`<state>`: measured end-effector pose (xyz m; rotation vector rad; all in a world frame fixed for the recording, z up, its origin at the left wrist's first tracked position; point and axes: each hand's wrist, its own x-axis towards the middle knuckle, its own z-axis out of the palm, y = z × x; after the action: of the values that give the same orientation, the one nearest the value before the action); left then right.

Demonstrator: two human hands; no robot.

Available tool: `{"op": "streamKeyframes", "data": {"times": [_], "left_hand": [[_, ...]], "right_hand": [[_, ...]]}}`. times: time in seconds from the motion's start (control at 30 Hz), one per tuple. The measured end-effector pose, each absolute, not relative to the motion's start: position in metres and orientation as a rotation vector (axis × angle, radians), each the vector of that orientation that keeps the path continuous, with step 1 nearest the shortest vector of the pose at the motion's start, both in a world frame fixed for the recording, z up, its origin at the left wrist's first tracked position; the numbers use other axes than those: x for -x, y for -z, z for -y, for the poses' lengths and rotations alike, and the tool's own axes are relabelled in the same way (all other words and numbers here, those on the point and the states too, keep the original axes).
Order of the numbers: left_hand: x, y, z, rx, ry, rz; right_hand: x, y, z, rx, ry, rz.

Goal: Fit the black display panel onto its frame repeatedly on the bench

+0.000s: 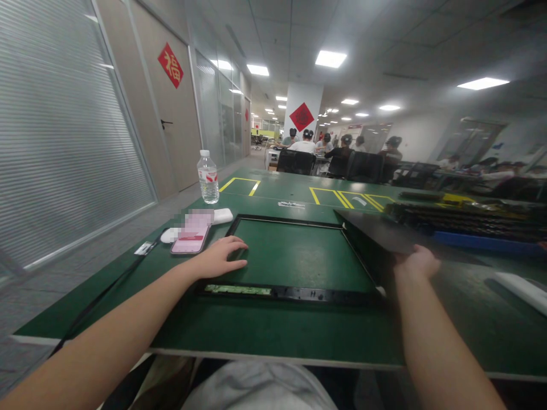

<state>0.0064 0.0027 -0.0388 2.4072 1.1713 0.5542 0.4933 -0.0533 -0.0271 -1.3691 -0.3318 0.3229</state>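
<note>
Forearms [128, 336] wide apart, frame [316, 294] between

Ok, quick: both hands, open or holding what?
Left hand: open, over the left side of the black frame.
Right hand: closed on the dark panel, holding it tilted.

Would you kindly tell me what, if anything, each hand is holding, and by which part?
The right hand holds a thin, flat, dark panel by its near edge; whether the left hand grips the black rectangular frame cannot be told.
</note>
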Motion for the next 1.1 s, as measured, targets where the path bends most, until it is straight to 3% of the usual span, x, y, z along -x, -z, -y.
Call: {"op": "streamKeyframes", "data": {"times": [0.1, 0.63, 1.1], "left_hand": [[-0.007, 0.039, -0.003, -2.437, -0.514, -1.175], [-0.005, 0.042, -0.006, -2.532, -0.446, -1.161], [-0.007, 0.047, -0.006, -2.534, -0.505, -1.197]], "right_hand": [[-0.497, 0.035, 0.045, 1.238, -0.322, 0.052], [-0.517, 0.072, 0.025, 1.172, -0.382, -0.078], [-0.540, 0.074, 0.026, 1.012, -0.729, 0.026]]}}
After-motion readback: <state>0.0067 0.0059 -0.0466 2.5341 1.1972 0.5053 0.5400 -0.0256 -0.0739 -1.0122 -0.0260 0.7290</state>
